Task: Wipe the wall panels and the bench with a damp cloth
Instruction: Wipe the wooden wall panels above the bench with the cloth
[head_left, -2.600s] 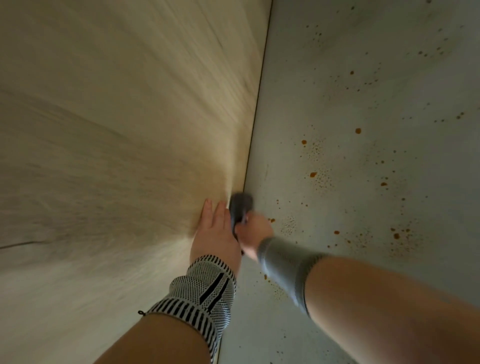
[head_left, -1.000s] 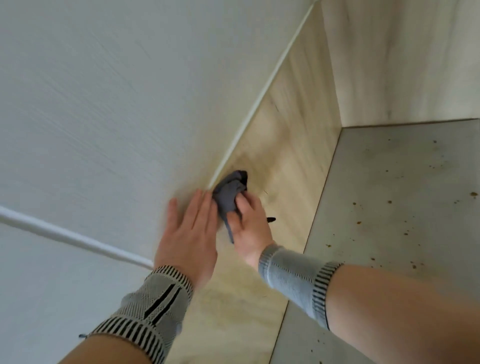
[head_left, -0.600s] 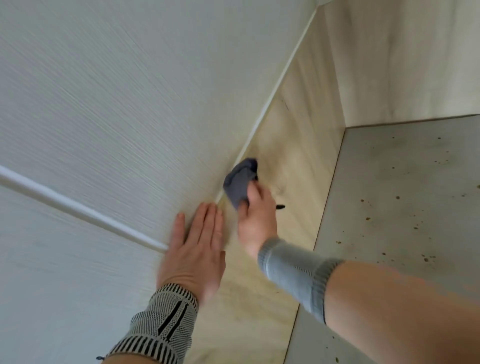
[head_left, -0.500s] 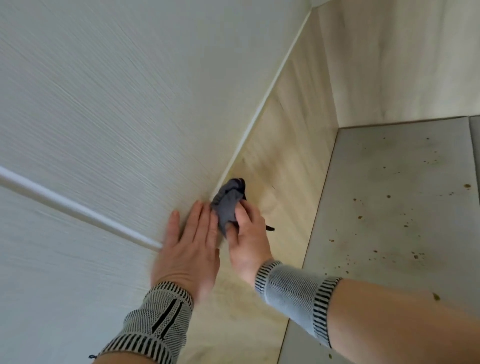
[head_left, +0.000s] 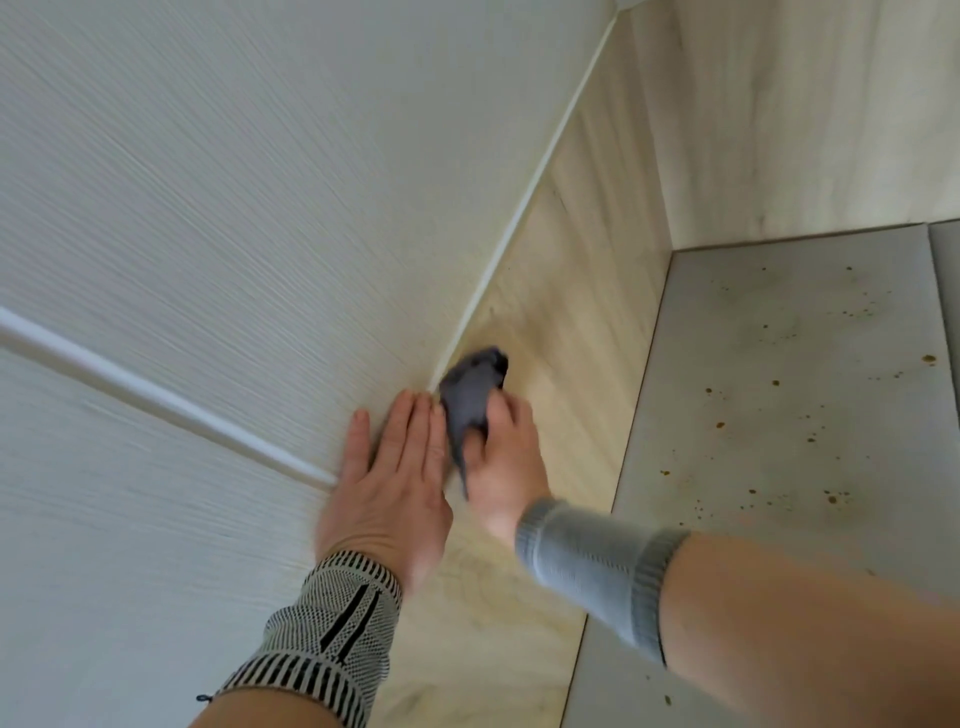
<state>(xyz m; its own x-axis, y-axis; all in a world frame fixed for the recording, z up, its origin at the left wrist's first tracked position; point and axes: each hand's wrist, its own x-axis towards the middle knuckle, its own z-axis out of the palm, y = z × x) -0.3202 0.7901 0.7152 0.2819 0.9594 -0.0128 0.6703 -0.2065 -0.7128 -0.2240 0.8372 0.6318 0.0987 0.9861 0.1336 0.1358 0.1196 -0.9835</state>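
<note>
While the left hand (head_left: 387, 483) lies flat w/ fingers straight on the white ribbed wall panel (head_left: 218, 197), the right hand (head_left: 506, 462) grips a bunched dark grey cloth (head_left: 470, 392), pressing it on the light wood-grain panel (head_left: 561, 291) just beside the white trim strip (head_left: 524, 208). Both wrists wear knit bands. Grey surface (head_left: 769, 415) at right, poss. the bench, shows brown specks.

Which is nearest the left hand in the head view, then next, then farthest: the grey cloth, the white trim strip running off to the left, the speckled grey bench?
From the left hand:
1. White trim strip, its end meets the hand's left edge.
2. Grey cloth, beside the fingertips, gripped by the right hand; nearly tied with the strip.
3. Bench, far right.
</note>
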